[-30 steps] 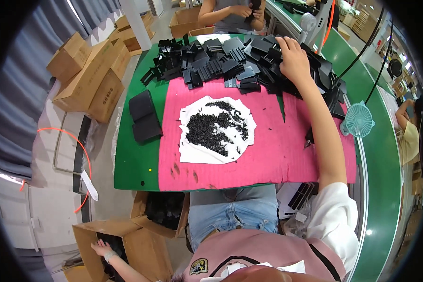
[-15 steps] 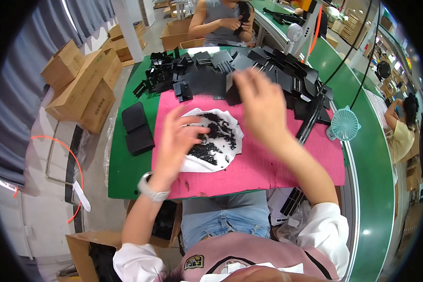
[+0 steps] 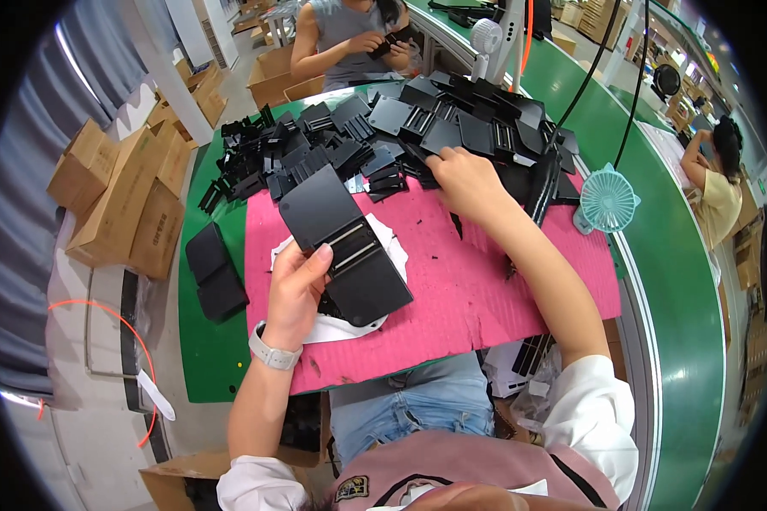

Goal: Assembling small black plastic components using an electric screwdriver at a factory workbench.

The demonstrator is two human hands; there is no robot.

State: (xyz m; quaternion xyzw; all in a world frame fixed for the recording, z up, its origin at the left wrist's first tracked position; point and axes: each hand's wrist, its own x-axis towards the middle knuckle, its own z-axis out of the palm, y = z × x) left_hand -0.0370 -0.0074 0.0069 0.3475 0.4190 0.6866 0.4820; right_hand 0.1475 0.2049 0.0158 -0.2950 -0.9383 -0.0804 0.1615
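My left hand (image 3: 296, 285) grips a black two-panel hinged plate (image 3: 368, 300) by its edge, thumb on top. Two bright metal rods run across the plate's middle. Beneath it lies a white cloth (image 3: 398, 247), mostly covered, with small black pieces just showing near its lower edge. My right hand (image 3: 469, 183) is over the near side of a heap of black parts (image 3: 441, 136), its fingers curled together at a dark piece. What those fingertips hold, if anything, is too hidden to make out.
A pink sheet (image 3: 460, 302) covers the green table (image 3: 209, 362). Another black folded plate (image 3: 216, 272) lies at the left. On the right are a black tool with a cord (image 3: 543, 187) and a teal fan (image 3: 608, 200). A person (image 3: 349, 38) works across the table.
My left hand, empty over the cloth before, now holds the hinged plate above it. My right hand has moved from a blur over the heap to its near edge. The whole view has shifted.
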